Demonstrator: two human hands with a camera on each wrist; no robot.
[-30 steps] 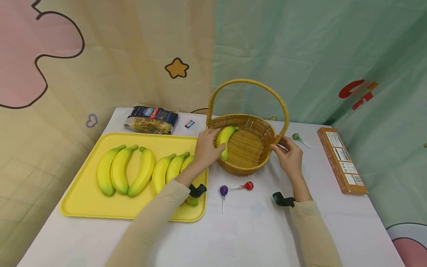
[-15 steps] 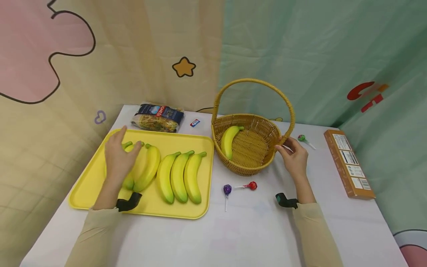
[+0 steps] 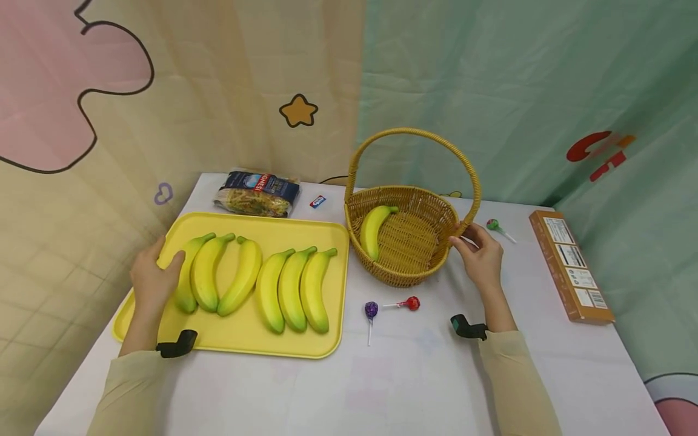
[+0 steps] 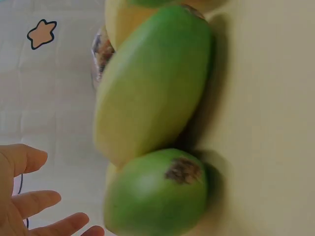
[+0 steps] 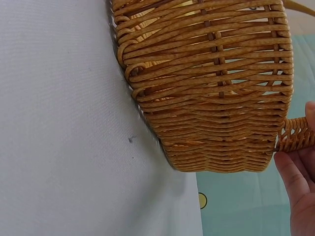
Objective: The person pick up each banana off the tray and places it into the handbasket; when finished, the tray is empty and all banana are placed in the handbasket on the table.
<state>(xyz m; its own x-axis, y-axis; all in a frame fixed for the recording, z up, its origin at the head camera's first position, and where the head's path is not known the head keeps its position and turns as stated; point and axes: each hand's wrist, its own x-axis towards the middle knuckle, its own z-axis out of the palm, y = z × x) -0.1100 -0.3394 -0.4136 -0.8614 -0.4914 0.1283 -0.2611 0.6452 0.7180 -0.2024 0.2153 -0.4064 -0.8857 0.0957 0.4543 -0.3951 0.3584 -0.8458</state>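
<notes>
My left hand (image 3: 149, 280) rests on the near left part of the yellow tray (image 3: 240, 339), fingers relaxed and spread, the thumb against the leftmost banana (image 3: 185, 275) of the row. Nothing is gripped; in the left wrist view the fingers (image 4: 29, 204) lie straight and apart from the green banana ends (image 4: 157, 194).

Six bananas lie side by side on the tray, stems pointing away from me. Next to the leftmost one lie the second banana (image 3: 207, 275) and the third banana (image 3: 238, 275), then a group of three (image 3: 294, 290) touching each other near the tray's right edge.

My right hand (image 3: 481, 254) is at the right side of the wicker basket (image 3: 422, 275), fingers lightly bent where the handle (image 3: 414, 136) meets the rim. In the right wrist view the fingertips (image 5: 295, 172) touch the woven handle base; I cannot tell whether they pinch it.

One banana (image 3: 373, 230) lies inside the basket, along its left wall, stem toward the back.

On the white table (image 3: 382, 387) near the basket: a purple lollipop (image 3: 371, 312), a red lollipop (image 3: 411, 303) just beside it, and a green lollipop (image 3: 495, 226) just past my right hand. A brown box (image 3: 569, 263) lies at the right edge. A pasta bag (image 3: 259, 194) and a small wrapper (image 3: 317, 201) lie behind the tray.
</notes>
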